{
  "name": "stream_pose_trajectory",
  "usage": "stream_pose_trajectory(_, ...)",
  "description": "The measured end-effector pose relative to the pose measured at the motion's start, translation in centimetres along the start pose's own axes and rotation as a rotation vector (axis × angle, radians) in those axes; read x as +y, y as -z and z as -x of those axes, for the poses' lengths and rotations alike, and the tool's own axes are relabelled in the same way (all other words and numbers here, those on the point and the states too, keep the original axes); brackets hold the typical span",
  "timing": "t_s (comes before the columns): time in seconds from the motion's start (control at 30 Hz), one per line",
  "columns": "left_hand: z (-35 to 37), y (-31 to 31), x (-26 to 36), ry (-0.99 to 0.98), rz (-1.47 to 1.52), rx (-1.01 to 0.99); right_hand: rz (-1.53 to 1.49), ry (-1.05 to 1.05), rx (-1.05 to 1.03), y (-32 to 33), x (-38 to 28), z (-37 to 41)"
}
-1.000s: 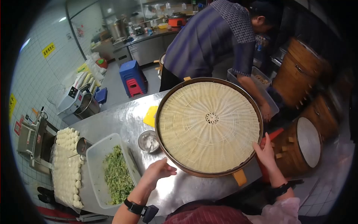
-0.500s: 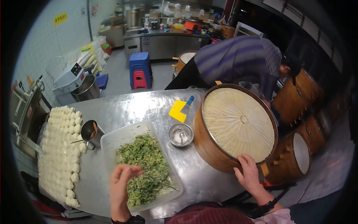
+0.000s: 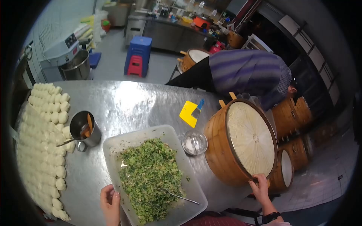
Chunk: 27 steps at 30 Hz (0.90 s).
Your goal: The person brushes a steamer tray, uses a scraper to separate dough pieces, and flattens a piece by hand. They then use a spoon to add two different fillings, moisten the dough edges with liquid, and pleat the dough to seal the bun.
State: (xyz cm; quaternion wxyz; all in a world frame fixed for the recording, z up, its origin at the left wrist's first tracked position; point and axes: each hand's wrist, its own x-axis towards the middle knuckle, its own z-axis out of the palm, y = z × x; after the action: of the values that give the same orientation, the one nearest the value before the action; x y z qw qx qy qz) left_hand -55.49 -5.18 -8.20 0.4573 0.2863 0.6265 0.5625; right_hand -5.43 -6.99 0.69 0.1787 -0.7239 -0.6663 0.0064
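My left hand (image 3: pixel 110 201) is at the left rim of a translucent plastic tub (image 3: pixel 108 150), fingers curled and thumb against the edge. Chopped green filling (image 3: pixel 151 177) fills much of the tub, and a metal spoon (image 3: pixel 183 196) rests in it. My right hand (image 3: pixel 261 188) grips the near rim of a large round bamboo steamer (image 3: pixel 222 150), thumb on the outside wall. The steamer has a pale woven round surface (image 3: pixel 254 139) inside its dark rim. A small metal bowl (image 3: pixel 194 142) with white powder and a spoon stands between tub and steamer.
Rows of dough balls (image 3: pixel 41 150), partly under plastic film, lie left beside a metal pot (image 3: pixel 90 137) with utensils. A yellow scraper (image 3: pixel 187 115) and blue-handled scraper (image 3: pixel 198 108) lie behind the bowl. A person in a striped top (image 3: pixel 245 71) bends beyond the steamer, near more steamers (image 3: pixel 290 116).
My left hand has come down from above the filling to the tub's left rim. My right hand stays on the steamer rim. The view has shifted, and the steamer's top appears more tilted.
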Motion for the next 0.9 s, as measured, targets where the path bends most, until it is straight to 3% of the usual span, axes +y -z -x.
stream_pose_trajectory(0.17, -0.5, 0.2, 1.1, 0.081, -0.037, -0.089, 0.066, -0.008, 0.02, 0.1, -5.0, -2.6)
stream_pose_trajectory(0.23, -1.0, 0.2, 0.8, -0.028, -0.152, -0.058, 0.022, 0.122, 0.064, -0.7, -7.6, -4.2)
stream_pose_trajectory(0.5, -1.4, -1.6, 2.4, -0.158, -0.377, 0.044, -0.286, 0.461, -0.444, -4.5, -18.4, -7.7)
stream_pose_trajectory(0.6, -1.2, -1.6, 0.9, -0.25, -0.443, 0.085, -0.29, 0.705, -0.646, -5.3, -20.2, -7.4)
stream_pose_trajectory(0.7, -1.9, -1.2, 1.0, -0.325, -0.464, 0.105, -0.201, 0.851, -0.652, -6.7, -20.7, -6.8)
stream_pose_trajectory(0.77, -3.3, -0.3, 1.2, -0.498, -0.584, 0.095, -0.218, 0.869, -0.601, -7.1, -20.5, -6.8)
stream_pose_trajectory(0.83, -5.9, 1.2, 0.4, -0.512, -0.574, 0.261, -0.235, 0.88, -0.547, -7.1, -20.2, -7.0)
stream_pose_trajectory(0.9, -9.0, 2.4, -0.3, -0.478, -0.548, 0.466, -0.269, 0.738, -0.428, -6.2, -19.6, -7.1)
